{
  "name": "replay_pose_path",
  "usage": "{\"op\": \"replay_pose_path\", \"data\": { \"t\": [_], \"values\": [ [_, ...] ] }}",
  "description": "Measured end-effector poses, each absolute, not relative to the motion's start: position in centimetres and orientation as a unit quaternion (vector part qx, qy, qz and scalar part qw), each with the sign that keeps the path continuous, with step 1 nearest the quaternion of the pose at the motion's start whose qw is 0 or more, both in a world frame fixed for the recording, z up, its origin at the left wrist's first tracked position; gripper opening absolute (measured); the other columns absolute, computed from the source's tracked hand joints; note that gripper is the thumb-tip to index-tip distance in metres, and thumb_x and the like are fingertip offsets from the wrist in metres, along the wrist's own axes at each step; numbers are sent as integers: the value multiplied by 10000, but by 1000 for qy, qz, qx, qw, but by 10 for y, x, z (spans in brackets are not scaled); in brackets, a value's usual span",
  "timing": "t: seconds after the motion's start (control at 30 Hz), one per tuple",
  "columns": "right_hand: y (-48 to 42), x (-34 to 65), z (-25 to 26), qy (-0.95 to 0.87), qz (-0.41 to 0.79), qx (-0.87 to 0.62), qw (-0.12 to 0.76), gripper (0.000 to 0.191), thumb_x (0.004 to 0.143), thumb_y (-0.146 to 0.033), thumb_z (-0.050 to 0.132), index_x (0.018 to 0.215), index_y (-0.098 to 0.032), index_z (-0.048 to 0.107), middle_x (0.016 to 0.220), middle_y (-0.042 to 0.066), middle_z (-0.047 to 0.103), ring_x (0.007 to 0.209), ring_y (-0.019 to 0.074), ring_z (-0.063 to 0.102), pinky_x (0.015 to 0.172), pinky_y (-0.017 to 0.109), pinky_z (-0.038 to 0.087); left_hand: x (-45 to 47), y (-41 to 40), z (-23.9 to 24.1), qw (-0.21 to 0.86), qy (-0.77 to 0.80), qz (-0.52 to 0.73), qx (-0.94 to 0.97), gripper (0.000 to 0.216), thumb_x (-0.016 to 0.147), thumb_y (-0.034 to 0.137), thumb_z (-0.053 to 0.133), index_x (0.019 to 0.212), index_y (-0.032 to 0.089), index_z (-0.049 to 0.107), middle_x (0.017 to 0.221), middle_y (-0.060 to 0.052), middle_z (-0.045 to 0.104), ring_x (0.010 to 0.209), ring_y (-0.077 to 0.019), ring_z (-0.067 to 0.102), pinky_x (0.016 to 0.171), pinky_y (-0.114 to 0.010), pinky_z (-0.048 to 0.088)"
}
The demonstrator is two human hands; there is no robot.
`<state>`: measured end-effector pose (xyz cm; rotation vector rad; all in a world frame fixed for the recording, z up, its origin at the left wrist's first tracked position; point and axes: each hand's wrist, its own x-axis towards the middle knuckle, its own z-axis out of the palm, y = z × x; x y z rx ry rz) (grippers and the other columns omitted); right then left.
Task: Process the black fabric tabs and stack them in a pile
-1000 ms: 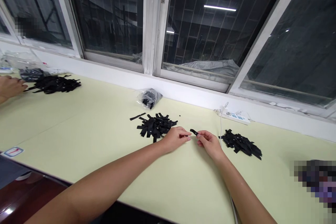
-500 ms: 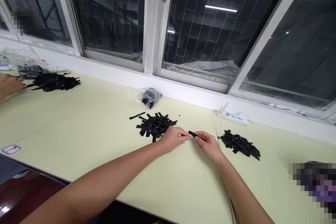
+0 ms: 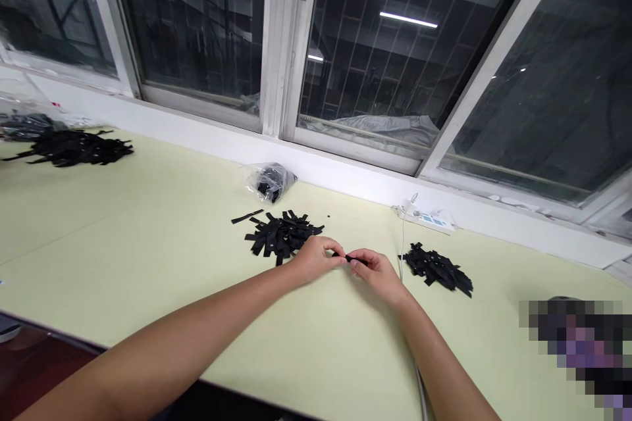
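Observation:
Between my two hands is a short black fabric strip (image 3: 349, 258), held just above the table. My left hand (image 3: 318, 258) pinches its left end, and my right hand (image 3: 378, 273) grips the other end with thumb and fingers; the fingertips nearly meet. Partly behind my left hand lies a pile of black strips (image 3: 279, 235), some with small white marks. A second pile of black strips (image 3: 437, 266) rests to the right of my right hand. One single strip (image 3: 247, 216) lies apart at the left of the first pile.
A clear plastic bag (image 3: 270, 183) with black pieces stands by the wall. Behind the right pile is a white power strip (image 3: 427, 218), its cable (image 3: 403, 237) running past my right arm. Another black pile (image 3: 74, 148) lies far left. A blurred-out object (image 3: 582, 342) is at right.
My hands have come together, and my left fingers now pinch the strip that only my right hand held before. The view has shifted slightly right; the other person's hand has left the picture.

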<state>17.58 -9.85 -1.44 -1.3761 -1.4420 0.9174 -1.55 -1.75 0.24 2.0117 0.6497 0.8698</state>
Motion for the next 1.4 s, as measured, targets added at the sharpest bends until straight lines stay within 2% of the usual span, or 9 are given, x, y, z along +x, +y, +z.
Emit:
{"op": "replay_pose_path", "data": {
  "t": [0.17,0.33,0.57,0.77,0.93,1.2,1.4],
  "values": [
    [-97,177,-18,-588,371,-558,454,368,817,-495,670,1022,-193,721,940,55,695,783,167,585,754,312,485,-14,-17,1,424,270,354,789,88,758,238,685,778,156,715,778,-24,716,771,-166,640,734,-269,481],
    [-98,175,-17,-587,356,-562,460,362,802,-503,677,992,-200,729,886,41,692,778,170,591,755,313,482,-12,-15,-4,443,261,357,780,146,765,251,682,868,155,719,854,-41,723,804,-173,646,760,-282,499],
    [-99,173,-13,-593,352,-562,456,299,823,-446,657,977,-203,737,866,30,695,763,161,589,735,294,465,-13,-13,-3,429,253,334,800,135,784,268,662,827,158,726,830,-37,708,769,-164,626,712,-266,482],
    [-98,173,-14,-584,352,-568,460,297,820,-436,653,979,-201,742,849,31,698,730,160,580,700,292,455,-11,-13,-6,445,249,339,790,105,788,235,636,828,155,692,830,-34,693,789,-162,627,727,-268,486],
    [-98,173,-15,-582,349,-571,462,304,821,-434,657,995,-199,741,834,28,697,734,159,577,714,294,456,-11,-12,-9,468,258,339,774,203,776,240,669,949,143,714,874,-53,706,817,-172,638,763,-284,497],
    [-97,174,-19,-582,345,-572,463,315,830,-446,652,998,-197,744,807,27,688,712,156,574,692,292,461,-11,-12,-8,463,255,330,782,149,791,234,646,874,142,729,870,-58,708,803,-173,632,755,-283,487],
    [-96,175,-21,-573,348,-574,470,317,820,-443,666,999,-192,740,840,38,701,720,160,587,689,293,461,-9,-7,-14,485,266,324,767,198,771,246,684,927,133,727,850,-59,710,797,-176,629,760,-290,489]
  ]
}}
